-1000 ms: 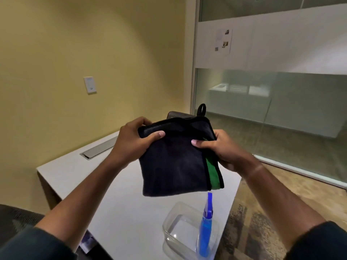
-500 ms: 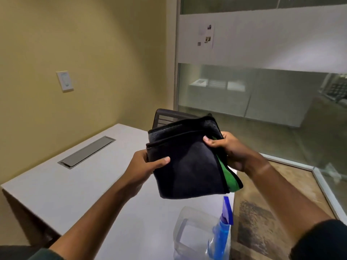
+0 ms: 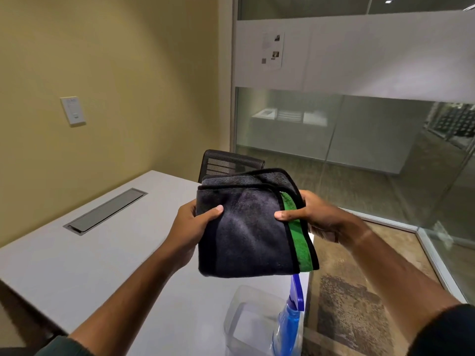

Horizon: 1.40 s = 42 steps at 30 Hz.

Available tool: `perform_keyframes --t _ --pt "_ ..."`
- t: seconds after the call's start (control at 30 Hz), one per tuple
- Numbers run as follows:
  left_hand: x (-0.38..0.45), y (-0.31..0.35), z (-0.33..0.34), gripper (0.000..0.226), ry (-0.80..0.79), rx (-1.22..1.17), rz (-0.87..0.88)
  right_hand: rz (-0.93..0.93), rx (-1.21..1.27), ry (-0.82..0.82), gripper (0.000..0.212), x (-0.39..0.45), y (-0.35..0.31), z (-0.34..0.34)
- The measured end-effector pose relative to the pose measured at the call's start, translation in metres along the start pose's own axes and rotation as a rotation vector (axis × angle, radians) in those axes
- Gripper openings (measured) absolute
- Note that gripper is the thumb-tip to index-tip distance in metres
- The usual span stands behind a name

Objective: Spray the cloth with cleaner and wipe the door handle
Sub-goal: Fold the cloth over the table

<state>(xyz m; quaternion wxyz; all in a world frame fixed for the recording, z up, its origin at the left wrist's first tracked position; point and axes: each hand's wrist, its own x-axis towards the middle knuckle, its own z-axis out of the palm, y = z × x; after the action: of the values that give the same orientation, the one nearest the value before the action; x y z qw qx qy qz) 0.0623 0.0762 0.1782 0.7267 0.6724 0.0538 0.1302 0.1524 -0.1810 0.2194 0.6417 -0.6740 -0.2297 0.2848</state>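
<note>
A folded dark grey cloth (image 3: 249,235) with a green strip along its right side is held up over the table's near right corner. My left hand (image 3: 195,224) grips its left edge with the thumb on top. My right hand (image 3: 308,217) pinches its right edge by the green strip. Below the cloth a blue spray bottle (image 3: 291,319) stands in a clear plastic tub (image 3: 239,322). No door handle is in view.
A white table (image 3: 77,260) with a grey cable hatch (image 3: 105,213) fills the left. A black mesh chair (image 3: 228,163) stands behind it. A yellow wall with a switch plate (image 3: 73,111) is on the left, a glass partition (image 3: 359,150) on the right, carpet below it.
The view has swung to the right and slightly down. The cloth has been folded flatter and lowered a little, with both hands shifting their grip along its side edges.
</note>
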Motion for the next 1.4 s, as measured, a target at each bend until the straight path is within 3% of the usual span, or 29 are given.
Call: perform_keyframes --t 0.23,0.37,0.5,0.6,0.83,1.03,1.07,1.13,1.23,1.4 --pt "0.000 -0.005 0.003 0.057 0.171 0.088 0.027 -0.082 -0.011 0.253 0.102 0.007 0.015 0.001" --pt "-0.002 -0.009 0.002 0.058 0.165 0.136 0.036 -0.175 -0.142 0.160 0.092 0.003 0.019 0.005" --pt "-0.004 -0.015 0.001 0.056 0.197 0.202 0.064 -0.210 -0.716 0.135 0.097 0.000 0.019 0.010" --pt "-0.006 -0.018 0.001 0.055 0.216 0.241 0.076 -0.264 -0.888 0.070 0.095 0.000 0.023 0.015" --pt "-0.009 -0.018 -0.002 0.045 0.169 0.254 0.069 -0.253 -1.017 -0.039 0.085 -0.004 0.030 0.016" --pt "-0.010 -0.020 -0.006 0.013 0.044 0.328 0.149 -0.313 -0.957 0.014 0.071 -0.005 0.031 0.015" --pt "-0.011 -0.019 -0.009 0.016 -0.012 0.311 0.125 -0.320 -0.954 0.034 0.069 -0.006 0.031 0.014" --pt "-0.014 -0.018 -0.015 0.049 -0.124 0.298 0.054 -0.329 -0.957 0.080 0.065 -0.006 0.032 0.010" --pt "-0.017 -0.019 -0.016 0.084 -0.167 0.473 0.030 -0.323 -0.921 0.102 0.059 -0.005 0.034 0.007" --pt "-0.021 -0.024 -0.015 0.068 -0.049 0.675 0.112 -0.327 -0.888 0.110 0.039 -0.003 0.036 0.004"
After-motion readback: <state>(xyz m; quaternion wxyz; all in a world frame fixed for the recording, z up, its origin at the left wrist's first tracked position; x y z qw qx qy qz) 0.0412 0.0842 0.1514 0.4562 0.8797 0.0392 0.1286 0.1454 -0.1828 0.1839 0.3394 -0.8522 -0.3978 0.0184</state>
